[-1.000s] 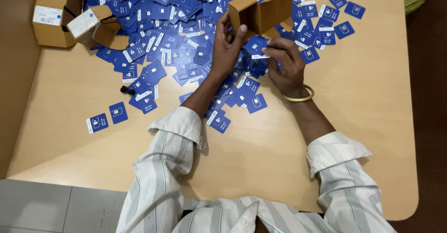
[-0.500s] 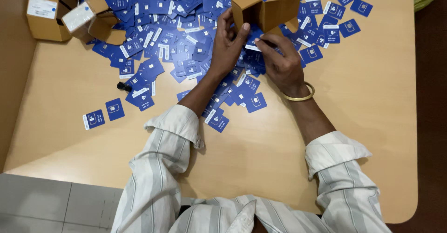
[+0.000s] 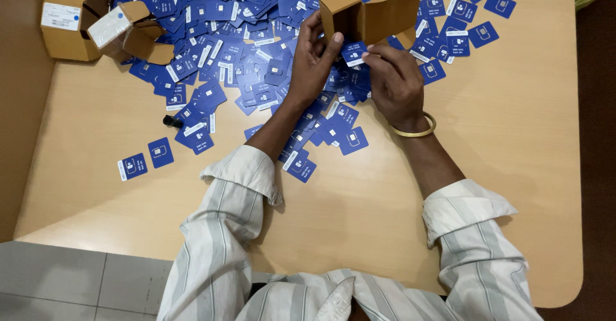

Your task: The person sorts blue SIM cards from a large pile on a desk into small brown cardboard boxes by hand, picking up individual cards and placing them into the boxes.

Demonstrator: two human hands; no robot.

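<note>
My left hand (image 3: 312,61) holds the near side of a small open cardboard box (image 3: 369,13) that is tipped on its side over a heap of blue cards (image 3: 244,32). Just to its right, my right hand (image 3: 396,80) pinches one blue card (image 3: 353,52) between thumb and fingers, right at the mouth of the box. A gold bangle (image 3: 414,128) circles my right wrist. Both arms wear striped sleeves rolled to the forearm.
Several blue cards lie scattered over the wooden table (image 3: 500,141), two of them apart at the left (image 3: 146,159). Two more cardboard boxes (image 3: 67,16) (image 3: 128,32) lie at the far left corner. A small black object (image 3: 172,122) lies by the pile.
My right hand has lifted a blue card off the pile and brought it up to the box opening. My left hand has stayed on the box.
</note>
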